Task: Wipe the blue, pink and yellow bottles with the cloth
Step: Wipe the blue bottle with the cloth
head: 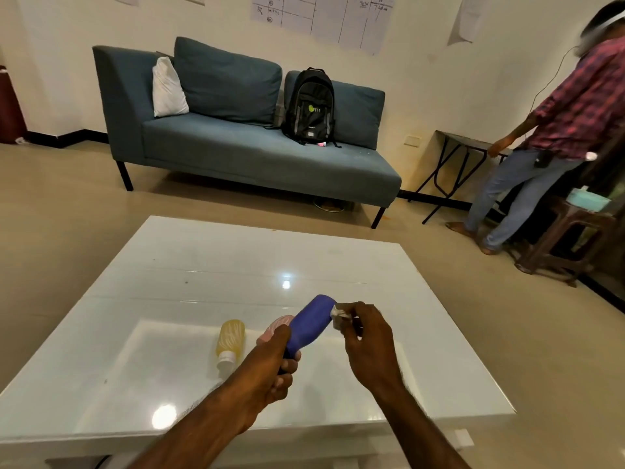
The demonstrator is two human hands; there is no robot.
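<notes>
My left hand [274,363] grips the neck end of the blue bottle [311,324], which is held tilted above the white table [189,275] with its base pointing up and away. My right hand [367,340] pinches a small white cloth [338,313] against the bottle's upper right side near the base. The pink bottle [276,328] lies on the table just behind my left hand, mostly hidden by the hand and the blue bottle. The yellow bottle [230,343] lies on its side to the left, white cap toward me.
A blue sofa [236,147] with a black backpack [309,106] stands beyond the table. A person in a plaid shirt [558,130] stands at the right by a folding table [456,164] and a wooden stool [568,238].
</notes>
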